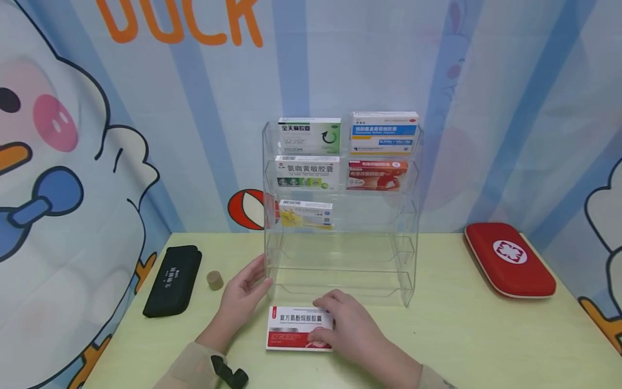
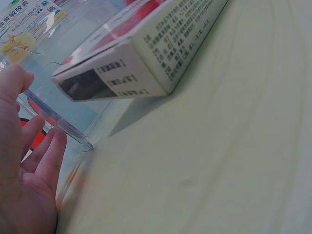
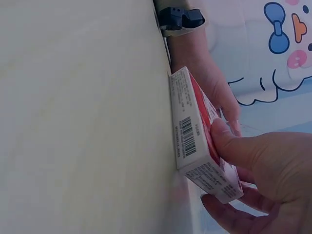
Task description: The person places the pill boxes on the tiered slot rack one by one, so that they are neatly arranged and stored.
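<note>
A white-and-red medicine box (image 1: pixel 291 329) with Chinese print lies low at the table's front, before the clear acrylic rack (image 1: pixel 340 278). My right hand (image 1: pixel 352 329) holds its right end, the thumb on the printed face and fingers at the far edge. In the right wrist view, the box (image 3: pixel 187 131) shows a barcode on its side. My left hand (image 1: pixel 243 297) is at the rack's lower left edge, fingers extended along its side. In the left wrist view, the left hand's (image 2: pixel 31 180) thumb and fingers are spread beside the clear panel; exact contact is hard to tell.
On the rack's upper tiers stand several medicine boxes, among them a green-and-white box (image 1: pixel 309 135), a blue-and-white box (image 1: pixel 384 132) and a red box (image 1: pixel 376 175). A black case (image 1: pixel 172 281) and a small brown cylinder (image 1: pixel 214 280) lie left; a red case (image 1: pixel 510 262) lies right.
</note>
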`<action>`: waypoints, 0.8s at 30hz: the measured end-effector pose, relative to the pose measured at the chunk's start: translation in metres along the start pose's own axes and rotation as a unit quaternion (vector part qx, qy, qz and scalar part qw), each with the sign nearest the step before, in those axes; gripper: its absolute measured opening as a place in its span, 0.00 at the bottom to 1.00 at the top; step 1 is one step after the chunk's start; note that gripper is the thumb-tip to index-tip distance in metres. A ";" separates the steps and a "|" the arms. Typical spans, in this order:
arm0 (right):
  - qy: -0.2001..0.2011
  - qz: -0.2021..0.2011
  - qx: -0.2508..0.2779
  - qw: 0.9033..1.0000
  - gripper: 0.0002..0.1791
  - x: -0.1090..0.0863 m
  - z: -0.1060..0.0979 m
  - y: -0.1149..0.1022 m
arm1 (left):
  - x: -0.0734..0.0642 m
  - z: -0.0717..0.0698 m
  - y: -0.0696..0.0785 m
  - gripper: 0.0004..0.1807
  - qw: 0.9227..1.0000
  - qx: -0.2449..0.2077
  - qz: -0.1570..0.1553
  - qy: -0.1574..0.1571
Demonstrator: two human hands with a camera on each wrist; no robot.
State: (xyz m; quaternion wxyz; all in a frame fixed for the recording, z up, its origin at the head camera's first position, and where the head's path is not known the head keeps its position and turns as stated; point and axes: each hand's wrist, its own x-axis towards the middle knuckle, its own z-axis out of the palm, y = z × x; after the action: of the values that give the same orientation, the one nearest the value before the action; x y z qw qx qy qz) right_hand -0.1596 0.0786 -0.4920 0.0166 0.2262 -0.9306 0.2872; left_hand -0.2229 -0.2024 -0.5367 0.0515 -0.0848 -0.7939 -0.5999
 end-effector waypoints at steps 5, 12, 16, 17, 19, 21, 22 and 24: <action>-0.005 0.028 0.051 0.998 0.24 0.003 -0.008 0.003 | 0.000 -0.001 -0.001 0.36 1.000 -0.001 -0.003 -0.002; 0.005 -0.004 0.101 0.995 0.15 0.008 -0.021 0.008 | 0.000 -0.002 -0.001 0.36 1.000 0.000 -0.004 0.000; 0.019 -0.036 0.114 0.993 0.14 0.009 -0.027 0.011 | 0.001 -0.003 -0.001 0.36 1.000 -0.005 -0.002 0.002; 0.024 -0.040 0.117 0.992 0.14 0.008 -0.029 0.011 | 0.001 -0.003 -0.001 0.36 1.000 -0.006 -0.001 0.002; 0.035 -0.047 0.117 0.991 0.14 0.008 -0.032 0.012 | 0.001 -0.002 -0.002 0.36 1.000 -0.007 -0.002 0.000; 0.049 -0.054 0.113 0.991 0.15 0.009 -0.036 0.013 | 0.001 -0.002 -0.003 0.36 1.000 -0.004 -0.002 -0.001; 0.057 -0.057 0.112 0.990 0.15 0.009 -0.038 0.014 | 0.002 -0.002 -0.003 0.36 1.000 -0.003 -0.003 -0.001; 0.076 -0.064 0.111 0.989 0.16 0.010 -0.044 0.015 | 0.002 -0.001 -0.002 0.36 1.000 0.000 -0.003 -0.001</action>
State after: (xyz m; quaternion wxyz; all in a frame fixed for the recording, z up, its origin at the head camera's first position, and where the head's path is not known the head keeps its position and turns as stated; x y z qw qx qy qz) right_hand -0.1798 0.1093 -0.4611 0.0805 0.2636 -0.8725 0.4034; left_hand -0.2253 -0.2038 -0.5380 0.0488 -0.0824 -0.7942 -0.6001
